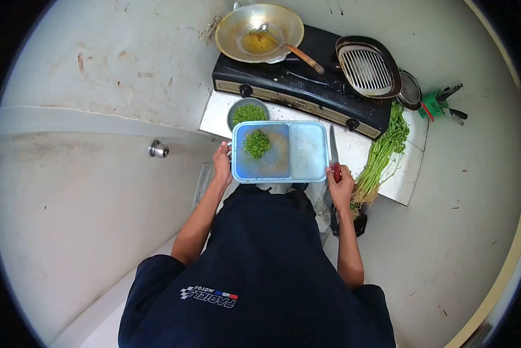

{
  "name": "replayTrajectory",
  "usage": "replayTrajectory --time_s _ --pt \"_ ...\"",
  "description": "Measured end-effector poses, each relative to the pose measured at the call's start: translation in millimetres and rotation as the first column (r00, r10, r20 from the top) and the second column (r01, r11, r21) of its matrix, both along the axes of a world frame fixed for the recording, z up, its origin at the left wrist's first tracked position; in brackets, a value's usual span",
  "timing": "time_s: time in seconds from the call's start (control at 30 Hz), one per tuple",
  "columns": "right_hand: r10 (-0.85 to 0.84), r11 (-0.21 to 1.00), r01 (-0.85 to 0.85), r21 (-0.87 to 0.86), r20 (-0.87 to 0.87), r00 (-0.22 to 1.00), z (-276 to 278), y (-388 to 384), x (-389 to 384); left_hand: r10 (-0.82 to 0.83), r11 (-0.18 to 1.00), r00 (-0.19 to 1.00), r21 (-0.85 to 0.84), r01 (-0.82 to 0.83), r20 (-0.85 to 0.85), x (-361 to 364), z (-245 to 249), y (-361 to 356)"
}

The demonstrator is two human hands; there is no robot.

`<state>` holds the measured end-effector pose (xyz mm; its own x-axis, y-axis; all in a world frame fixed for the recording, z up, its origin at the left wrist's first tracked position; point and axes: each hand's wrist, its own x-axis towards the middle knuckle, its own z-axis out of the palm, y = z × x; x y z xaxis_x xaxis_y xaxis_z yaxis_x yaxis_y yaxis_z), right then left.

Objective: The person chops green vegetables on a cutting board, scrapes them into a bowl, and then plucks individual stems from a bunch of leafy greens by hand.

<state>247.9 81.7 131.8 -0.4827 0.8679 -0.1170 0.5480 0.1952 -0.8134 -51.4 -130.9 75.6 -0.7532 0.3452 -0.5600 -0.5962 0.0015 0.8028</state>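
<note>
Hands either side of the blue cutting board [307, 152], and we've got it in front of the stove [307, 87]. Our left hand [222, 165] is closed round the board's left edge, fingers curled over the rim. Our right hand [341, 187] is wrapped tight on the red handle of a knife [333, 148], blade pointing away from us, just beside the board's right edge. Chopped greens [257, 144] sit heaped on the board's left half. Just beyond is a bowl [232, 111] of more chopped greens. Uncut stalks [382, 153] lie to our right.
</note>
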Motion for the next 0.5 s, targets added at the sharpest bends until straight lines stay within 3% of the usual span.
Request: replayTrajectory --time_s 0.1,0.27,0.4,0.5 --pt "-0.099 0.994 0.103 0.041 -0.082 0.992 -10.5 -5.3 -35.1 -0.072 0.997 0.997 0.023 0.072 -0.013 -45.5 -9.0 -6.8" --pt "-0.011 0.953 0.024 0.300 -0.045 0.999 28.6 -12.7 -104.3 -0.140 0.985 0.989 0.106 0.136 0.038 -100.6 -31.2 -12.2" --pt "-0.100 0.983 0.097 0.157 0.014 0.995 57.6 -30.9 -135.1 -0.202 0.979 0.974 0.038 0.199 0.102 -121.9 -23.2 -19.4" --pt "-0.110 0.985 0.114 0.128 -0.037 0.993 42.4 -47.5 -138.4 -0.258 0.966 0.958 0.054 0.253 0.127 -128.4 -21.4 -18.8"
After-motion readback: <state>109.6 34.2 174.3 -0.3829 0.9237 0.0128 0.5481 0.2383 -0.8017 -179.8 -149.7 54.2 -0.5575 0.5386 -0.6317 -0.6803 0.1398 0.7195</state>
